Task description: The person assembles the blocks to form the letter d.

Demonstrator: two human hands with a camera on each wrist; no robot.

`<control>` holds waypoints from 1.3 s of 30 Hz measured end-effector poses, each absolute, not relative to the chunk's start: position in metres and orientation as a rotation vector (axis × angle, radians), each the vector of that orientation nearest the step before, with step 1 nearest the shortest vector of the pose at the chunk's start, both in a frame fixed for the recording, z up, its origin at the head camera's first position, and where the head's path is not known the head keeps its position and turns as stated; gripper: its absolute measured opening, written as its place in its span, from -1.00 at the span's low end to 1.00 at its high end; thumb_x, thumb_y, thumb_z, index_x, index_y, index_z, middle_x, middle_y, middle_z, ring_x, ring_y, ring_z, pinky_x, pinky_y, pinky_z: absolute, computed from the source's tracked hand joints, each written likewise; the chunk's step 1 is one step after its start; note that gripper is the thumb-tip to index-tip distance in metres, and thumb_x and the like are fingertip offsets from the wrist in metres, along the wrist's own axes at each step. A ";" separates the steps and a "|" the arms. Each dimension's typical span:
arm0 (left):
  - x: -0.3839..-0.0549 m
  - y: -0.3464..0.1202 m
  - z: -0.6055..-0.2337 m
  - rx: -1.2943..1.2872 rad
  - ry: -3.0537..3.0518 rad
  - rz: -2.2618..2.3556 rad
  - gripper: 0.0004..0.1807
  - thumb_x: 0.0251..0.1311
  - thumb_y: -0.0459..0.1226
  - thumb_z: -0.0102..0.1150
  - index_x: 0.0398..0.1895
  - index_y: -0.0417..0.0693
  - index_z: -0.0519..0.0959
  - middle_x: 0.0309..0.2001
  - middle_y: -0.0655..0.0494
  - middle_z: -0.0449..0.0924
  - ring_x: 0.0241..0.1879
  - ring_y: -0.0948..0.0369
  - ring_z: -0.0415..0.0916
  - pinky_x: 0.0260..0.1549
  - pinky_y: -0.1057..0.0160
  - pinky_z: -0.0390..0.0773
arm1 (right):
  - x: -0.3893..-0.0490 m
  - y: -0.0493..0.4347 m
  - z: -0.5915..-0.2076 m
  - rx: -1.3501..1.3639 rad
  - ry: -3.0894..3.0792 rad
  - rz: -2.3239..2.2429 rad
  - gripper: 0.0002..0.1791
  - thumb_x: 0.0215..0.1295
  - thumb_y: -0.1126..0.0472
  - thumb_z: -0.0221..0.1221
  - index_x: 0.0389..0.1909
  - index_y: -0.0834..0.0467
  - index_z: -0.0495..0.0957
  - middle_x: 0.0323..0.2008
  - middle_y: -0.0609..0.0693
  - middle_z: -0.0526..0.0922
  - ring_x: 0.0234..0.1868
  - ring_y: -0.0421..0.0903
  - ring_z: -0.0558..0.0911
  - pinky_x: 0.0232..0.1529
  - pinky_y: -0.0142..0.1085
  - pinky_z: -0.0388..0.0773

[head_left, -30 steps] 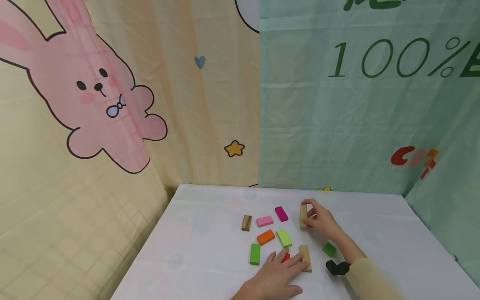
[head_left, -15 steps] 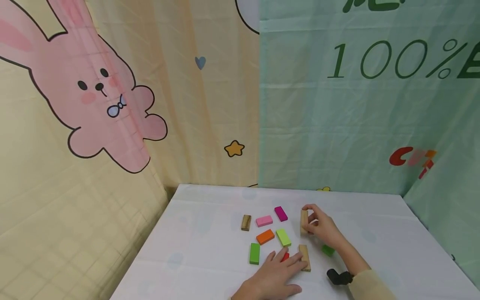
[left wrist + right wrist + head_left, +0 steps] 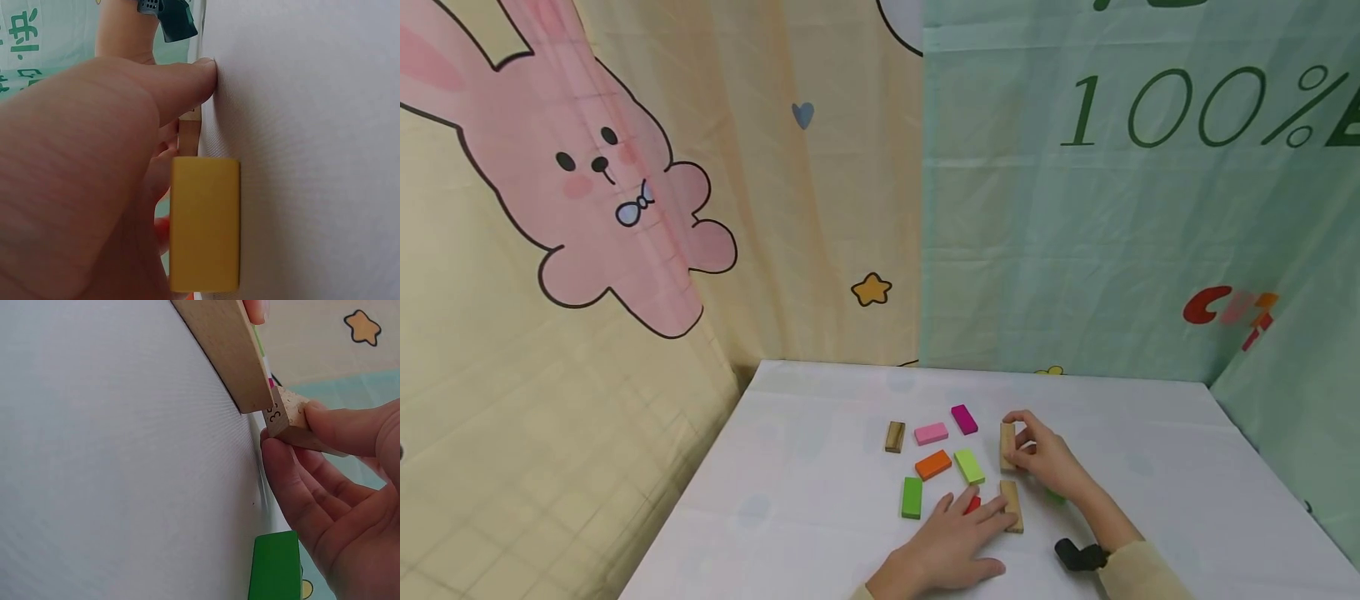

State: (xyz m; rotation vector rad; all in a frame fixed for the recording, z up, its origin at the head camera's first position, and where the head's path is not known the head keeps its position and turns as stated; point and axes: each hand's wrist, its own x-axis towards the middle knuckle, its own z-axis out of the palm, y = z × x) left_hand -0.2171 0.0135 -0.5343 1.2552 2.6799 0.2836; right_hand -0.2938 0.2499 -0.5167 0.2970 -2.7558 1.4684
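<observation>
My right hand (image 3: pixel 1051 458) pinches a plain wooden block (image 3: pixel 1007 447) between thumb and fingers. The right wrist view shows dark printed marks on the held block's end (image 3: pixel 275 414). Just nearer to me lies a second wooden block (image 3: pixel 1012 507), close to the held one's lower end. My left hand (image 3: pixel 953 543) is spread low over the table, its fingers reaching that second block and partly covering a red block (image 3: pixel 973 504). In the left wrist view a yellow block (image 3: pixel 205 225) stands by the left palm; the head view hides it.
Left of the hands lie a green block (image 3: pixel 912 498), an orange one (image 3: pixel 933 465), a lime one (image 3: pixel 969 467), a pink one (image 3: pixel 931 433), a magenta one (image 3: pixel 964 419) and a dark-grained wooden one (image 3: pixel 894 437). Another green block (image 3: pixel 275 565) lies beneath the right forearm.
My right hand has drawn the held wooden block toward me, nearer to the lying wooden block. The right forearm now covers more of the green block. My left hand stays in place.
</observation>
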 end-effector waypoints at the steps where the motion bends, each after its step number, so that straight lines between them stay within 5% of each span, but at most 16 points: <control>1: -0.217 0.013 -0.535 1.257 2.683 0.283 -0.27 0.36 0.26 0.02 0.54 0.66 0.02 0.55 0.56 -0.09 0.57 0.13 -0.16 0.36 -0.19 0.19 | -0.293 0.250 -0.517 0.291 -2.760 1.464 -0.45 0.30 0.35 0.32 0.24 0.03 0.34 -0.26 0.08 0.54 -0.38 -0.05 0.61 -0.37 -0.27 0.61; 39: -0.216 0.013 -0.527 1.217 2.672 0.268 -0.28 0.36 0.25 0.02 0.54 0.65 0.05 0.55 0.59 -0.12 0.57 0.13 -0.18 0.38 -0.16 0.16 | -0.292 0.242 -0.511 0.252 -2.922 1.332 -0.51 0.26 0.32 0.36 0.18 0.09 0.48 -0.17 0.07 0.58 -0.27 -0.05 0.58 -0.30 -0.24 0.64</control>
